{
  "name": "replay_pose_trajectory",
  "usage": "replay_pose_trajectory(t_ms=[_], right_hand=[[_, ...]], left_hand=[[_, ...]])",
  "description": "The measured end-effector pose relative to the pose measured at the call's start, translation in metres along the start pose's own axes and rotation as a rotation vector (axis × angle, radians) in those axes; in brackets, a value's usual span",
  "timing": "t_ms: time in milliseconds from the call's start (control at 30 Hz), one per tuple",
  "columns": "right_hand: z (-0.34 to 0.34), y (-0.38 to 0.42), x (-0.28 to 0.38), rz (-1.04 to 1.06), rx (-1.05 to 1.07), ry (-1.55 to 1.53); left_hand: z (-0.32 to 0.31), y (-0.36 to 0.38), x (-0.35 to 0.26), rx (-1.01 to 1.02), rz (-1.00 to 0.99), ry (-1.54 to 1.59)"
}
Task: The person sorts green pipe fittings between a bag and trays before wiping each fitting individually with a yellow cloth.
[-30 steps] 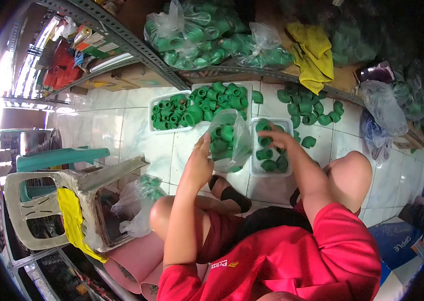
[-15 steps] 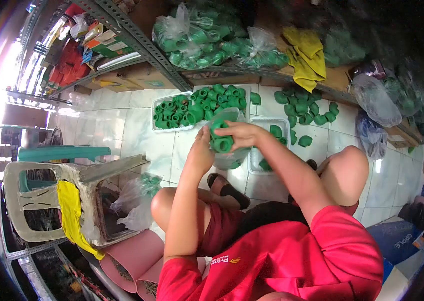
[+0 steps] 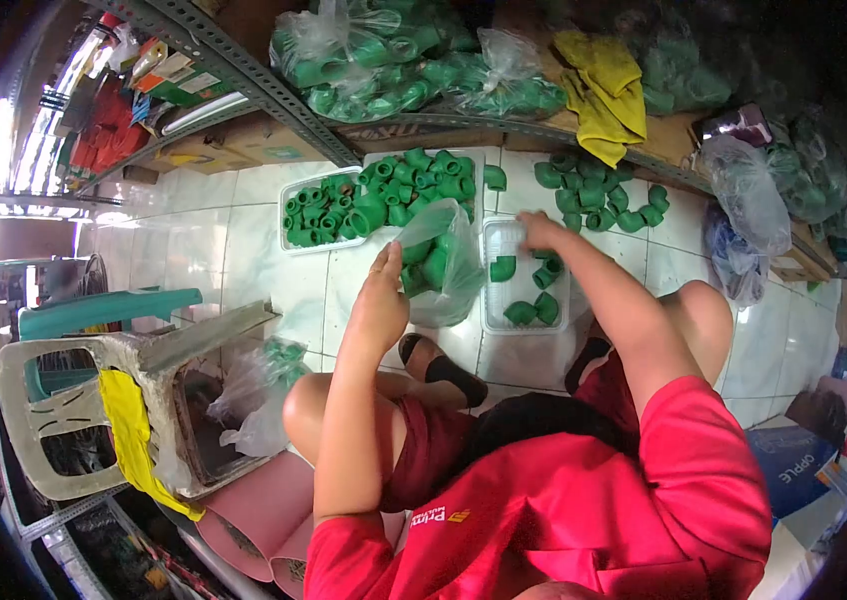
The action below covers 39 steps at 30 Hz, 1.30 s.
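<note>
My left hand is closed on the edge of a clear plastic bag, which has several green elbow pipe fittings inside. The bag stands upright with its mouth toward the trays. My right hand is over the far right corner of a white plastic tray, slightly blurred, with its fingers apart and nothing seen in them. In that tray lie several loose green elbows. Beyond my right hand, a heap of green elbows rests directly on the tiles.
Two more trays, a small one and one behind it, hold many green fittings. Bagged fittings and a yellow cloth lie on the low metal shelf. At left a worn plastic chair lies on its side.
My right hand has left the bag and moved right, over the tray. The green elbow it held at the bag's mouth is no longer in it. My left hand stays on the bag.
</note>
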State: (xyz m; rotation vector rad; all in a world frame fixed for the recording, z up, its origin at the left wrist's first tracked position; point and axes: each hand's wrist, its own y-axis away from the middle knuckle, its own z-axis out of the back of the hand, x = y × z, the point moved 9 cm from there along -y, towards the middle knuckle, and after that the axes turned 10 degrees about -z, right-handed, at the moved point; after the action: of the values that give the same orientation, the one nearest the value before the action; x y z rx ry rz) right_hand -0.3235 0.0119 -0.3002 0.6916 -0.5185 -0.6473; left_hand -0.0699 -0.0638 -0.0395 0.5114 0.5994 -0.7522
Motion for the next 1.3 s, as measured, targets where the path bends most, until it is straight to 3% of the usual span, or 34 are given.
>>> replay_pose_trajectory(t_ms=[200, 267, 433, 500, 600, 733, 900, 1033, 1200, 1300], right_hand=[[-0.050, 0.068, -0.007, -0.049, -0.105, 0.211], [-0.058, 0.062, -0.001, -0.113, -0.305, 0.264], [-0.068, 0.067, 0.008, -0.193, -0.268, 0.254], [-0.076, 0.059, 0.012, -0.019, -0.328, 0.118], [-0.071, 0.068, 0.016, 0.054, -0.404, 0.120], [-0.050, 0.091, 0.035, 0.039, -0.391, 0.107], [-0.071, 0.069, 0.029, -0.033, -0.216, 0.026], [-0.072, 0.077, 0.028, -0.113, -0.259, 0.105], [-0.074, 0.076, 0.016, -0.133, -0.302, -0.156], [-0.085, 0.065, 0.014, -0.169, -0.323, -0.055]], left_hand=[[-0.002, -0.001, -0.001, 0.004, -0.052, -0.042], [-0.003, -0.002, 0.000, 0.017, -0.049, -0.047], [-0.001, -0.002, -0.006, 0.021, -0.020, 0.020], [-0.003, -0.001, -0.002, 0.031, -0.035, -0.004], [-0.003, 0.000, -0.001, 0.039, -0.040, -0.001], [-0.001, 0.001, -0.005, 0.036, -0.039, 0.029], [-0.003, 0.000, -0.001, 0.048, -0.038, -0.025], [-0.002, 0.001, -0.002, 0.046, -0.022, -0.018], [-0.002, 0.001, -0.005, 0.048, -0.024, 0.035], [-0.003, 0.002, -0.003, 0.038, -0.035, 0.021]])
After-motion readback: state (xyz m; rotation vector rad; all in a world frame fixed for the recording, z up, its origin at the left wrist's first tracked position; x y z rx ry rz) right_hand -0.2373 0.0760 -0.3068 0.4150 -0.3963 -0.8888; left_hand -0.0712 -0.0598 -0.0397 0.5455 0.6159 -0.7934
